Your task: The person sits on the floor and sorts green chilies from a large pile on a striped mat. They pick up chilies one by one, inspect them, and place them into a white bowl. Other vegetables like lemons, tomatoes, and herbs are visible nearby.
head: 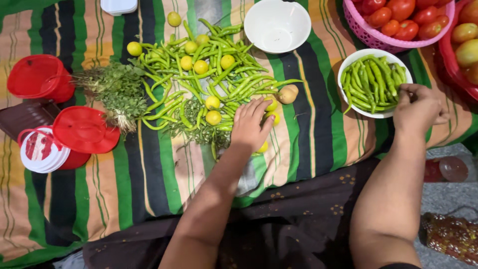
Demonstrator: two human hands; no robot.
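Observation:
A heap of green chillies (219,74) mixed with several small yellow limes (200,66) lies on a striped cloth (154,169). My left hand (250,124) rests palm down on the near edge of this heap, its fingers over chillies and limes. A small potato (288,93) lies just right of the heap. My right hand (420,107) is at the near right rim of a white bowl (348,67) filled with green chillies (373,82), with its fingers curled on the chillies at that rim.
An empty white bowl (277,25) stands at the back. A bunch of green herbs (117,89) lies left of the heap. Red lidded containers (40,77) and red lids (84,129) are at the left. A pink basket of tomatoes (398,20) is at the back right.

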